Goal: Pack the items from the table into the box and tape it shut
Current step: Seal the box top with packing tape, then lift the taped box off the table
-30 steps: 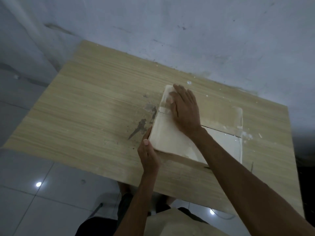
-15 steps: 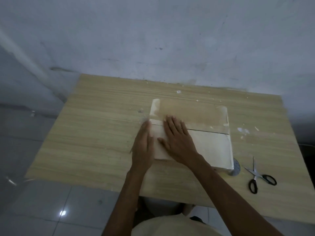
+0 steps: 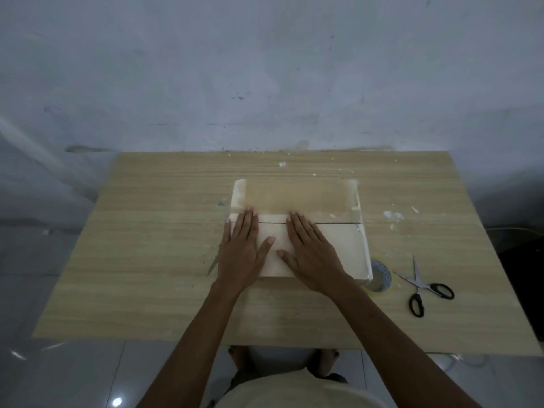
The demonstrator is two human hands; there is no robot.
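My left grip (image 3: 241,248) is spread flat, fingers straight, palm down on the top of the box (image 3: 338,245) at its left edge, with the thumb angled in toward the box's middle. My right grip (image 3: 312,254) is spread flat just beside it on the box's near flap, fingertips reaching the seam (image 3: 332,222) between the two flaps. Neither pinches anything; both only press.

The box sits closed, its near wall toward me and its far edge toward the wall. A wide brownish strip of tape (image 3: 294,195) covers the far flap. I cannot tell whether it bridges the seam, which shows as a dark line right of my right grip.

I judge the box to be light with thin flaps that bow under a heavy palm, so I would press evenly and close to the seam. The pale top looks smooth, and the box may slide if pushed sideways. To shift it I would take it by the side walls, not by the flaps.

Just off the box's near right corner, partly hidden by it, stands the tape roll (image 3: 379,278). Further right of the box lie the scissors (image 3: 424,287), blades open. All of it rests on the wood-grain table (image 3: 162,245).
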